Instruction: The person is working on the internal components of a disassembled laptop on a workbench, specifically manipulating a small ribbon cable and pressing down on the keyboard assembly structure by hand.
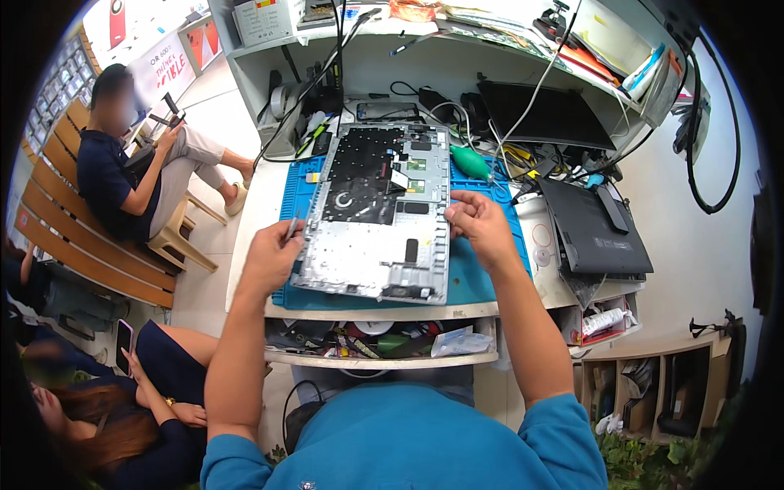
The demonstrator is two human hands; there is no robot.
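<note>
A silver laptop chassis with a black keyboard backing (363,245) lies slightly askew over a blue repair mat (482,282). My left hand (273,253) is closed at its left edge, with a thin metallic item (291,227) between the fingers, perhaps a tool. My right hand (482,229) grips the chassis's right edge between thumb and fingers. Just beyond that hand is a green rubber blower (470,163) on the mat's back part.
A closed black laptop (596,237) rests at right, below a black screen (539,114). Cables and tools crowd the back shelves. An open drawer (380,355) runs under the desk edge. A seated person (110,180) and another with a phone (155,408) are at left.
</note>
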